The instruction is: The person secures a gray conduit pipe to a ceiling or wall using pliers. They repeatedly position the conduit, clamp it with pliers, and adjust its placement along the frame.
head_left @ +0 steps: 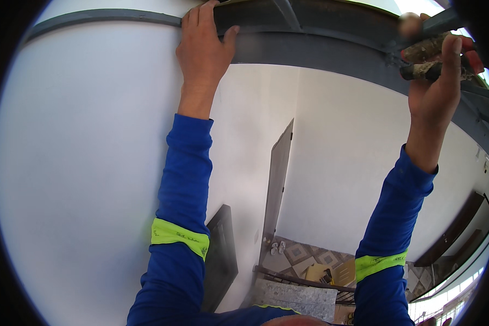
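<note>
Left hand (206, 48): part open, fingers together, thumb spread, laid against dark-grey painted metal frame (309, 48); firmness of hold cannot be told. Right hand (437, 98): closed round red-and-black tool with two rod-like grips (426, 50), thumb extended. Tool at upper right, near frame; grips rough, crusted tan-brown. Frame flat-faced, ribbed. Beyond: smooth white wall (81, 146), tall grey door (280, 174). Below: diamond-patterned tile floor (296, 252), pale slippers (278, 248), dark railing (304, 282).
</note>
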Motion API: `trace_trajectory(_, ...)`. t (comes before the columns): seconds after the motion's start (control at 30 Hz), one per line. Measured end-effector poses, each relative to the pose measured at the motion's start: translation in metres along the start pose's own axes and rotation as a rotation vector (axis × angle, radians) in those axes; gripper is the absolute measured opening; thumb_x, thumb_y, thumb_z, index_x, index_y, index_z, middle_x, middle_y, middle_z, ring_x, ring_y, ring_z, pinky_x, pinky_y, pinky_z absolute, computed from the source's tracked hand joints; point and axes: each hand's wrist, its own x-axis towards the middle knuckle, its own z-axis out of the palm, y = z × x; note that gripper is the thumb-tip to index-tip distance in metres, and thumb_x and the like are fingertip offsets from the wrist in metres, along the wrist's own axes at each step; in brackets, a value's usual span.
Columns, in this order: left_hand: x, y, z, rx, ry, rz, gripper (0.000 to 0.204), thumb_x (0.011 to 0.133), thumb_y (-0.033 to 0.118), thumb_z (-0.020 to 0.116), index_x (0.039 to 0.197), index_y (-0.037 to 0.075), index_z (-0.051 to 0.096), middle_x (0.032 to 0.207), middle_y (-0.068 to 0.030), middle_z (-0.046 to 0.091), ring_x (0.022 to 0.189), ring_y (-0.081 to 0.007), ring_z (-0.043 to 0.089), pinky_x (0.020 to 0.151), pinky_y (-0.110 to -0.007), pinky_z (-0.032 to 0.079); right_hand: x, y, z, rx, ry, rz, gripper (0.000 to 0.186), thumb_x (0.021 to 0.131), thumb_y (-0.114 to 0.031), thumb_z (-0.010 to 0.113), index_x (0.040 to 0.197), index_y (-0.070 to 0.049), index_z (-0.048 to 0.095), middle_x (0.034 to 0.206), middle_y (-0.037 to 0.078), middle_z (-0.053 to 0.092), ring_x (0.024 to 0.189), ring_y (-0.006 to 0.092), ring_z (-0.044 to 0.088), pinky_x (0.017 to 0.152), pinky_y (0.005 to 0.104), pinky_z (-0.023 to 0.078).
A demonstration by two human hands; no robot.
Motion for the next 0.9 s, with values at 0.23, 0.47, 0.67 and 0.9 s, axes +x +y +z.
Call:
trace_trajectory(0.23, 0.0002, 0.0005, -0.0008, 0.008, -0.023, -0.033, 0.060, 0.083, 0.009, 0.080, 0.135, 0.006, 0.050, 0.132, -0.0181, 0.056, 0.127, -0.0374, 0.054, 0.104, -0.045, 0.048, -0.0002, -0.0016, 0.0012, 0.002, -0.004, -0.004, 0.061, 0.103, -0.052, 0.056, 0.121, 0.006, 0.060, 0.104, 0.014, 0.068, 0.105, 0.0252, 0.065, 0.100, 0.0382, 0.049)
trace_trajectory(0.47, 0.0001, 0.0011, -0.0024, 0.017, -0.042, -0.055, 0.059, 0.084, 0.010, 0.080, 0.135, 0.006, 0.050, 0.131, -0.0180, 0.056, 0.125, -0.0369, 0.055, 0.103, -0.044, 0.049, -0.0003, -0.0007, 0.0006, 0.000, -0.005, -0.013, 0.061, 0.103, -0.052, 0.056, 0.121, 0.006, 0.061, 0.104, 0.014, 0.068, 0.106, 0.0254, 0.065, 0.101, 0.0390, 0.049)
trace_trajectory(0.67, 0.0002, 0.0028, -0.0028, 0.025, -0.017, -0.031, 0.057, 0.084, 0.009, 0.079, 0.133, 0.005, 0.051, 0.129, -0.0178, 0.057, 0.123, -0.0366, 0.056, 0.101, -0.044, 0.050, 0.0002, 0.0002, 0.0010, 0.029, -0.008, -0.014, 0.060, 0.104, -0.051, 0.056, 0.121, 0.007, 0.061, 0.103, 0.014, 0.068, 0.105, 0.0256, 0.065, 0.102, 0.0391, 0.050)
trace_trajectory(0.9, -0.0002, 0.0020, -0.0023, -0.005, -0.029, -0.029, 0.057, 0.083, 0.008, 0.080, 0.132, 0.006, 0.051, 0.126, -0.0175, 0.057, 0.119, -0.0366, 0.057, 0.098, -0.045, 0.051, 0.0004, 0.0013, -0.0004, 0.046, 0.002, -0.003, 0.060, 0.104, -0.051, 0.056, 0.121, 0.007, 0.061, 0.104, 0.014, 0.068, 0.107, 0.0264, 0.065, 0.103, 0.0389, 0.049)
